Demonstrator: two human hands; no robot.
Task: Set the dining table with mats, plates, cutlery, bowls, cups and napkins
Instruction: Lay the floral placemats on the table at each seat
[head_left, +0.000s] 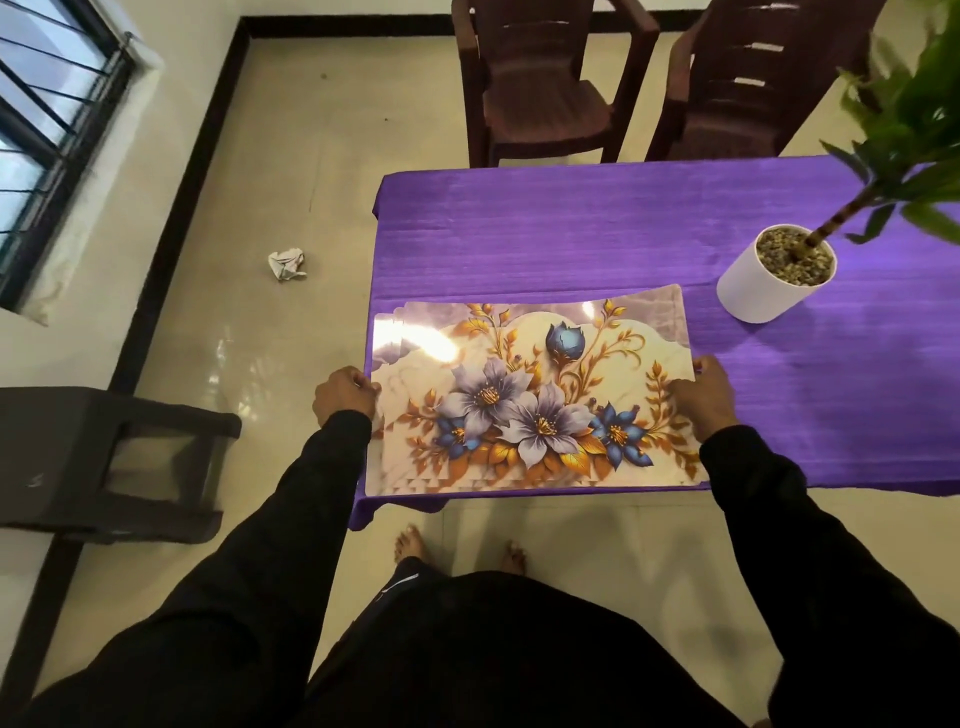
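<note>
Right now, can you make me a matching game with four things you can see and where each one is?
Things:
1. stack of flowery mats
2. white plant pot
3. crumpled paper
4. brown chairs

Places:
A. on the floor, left of the table
B. beyond the far edge of the table
C. at the near left corner of the purple tablecloth, held at both ends
D. on the tablecloth, right of the mats

Pairs: 1-C, 2-D, 3-A, 4-B
</note>
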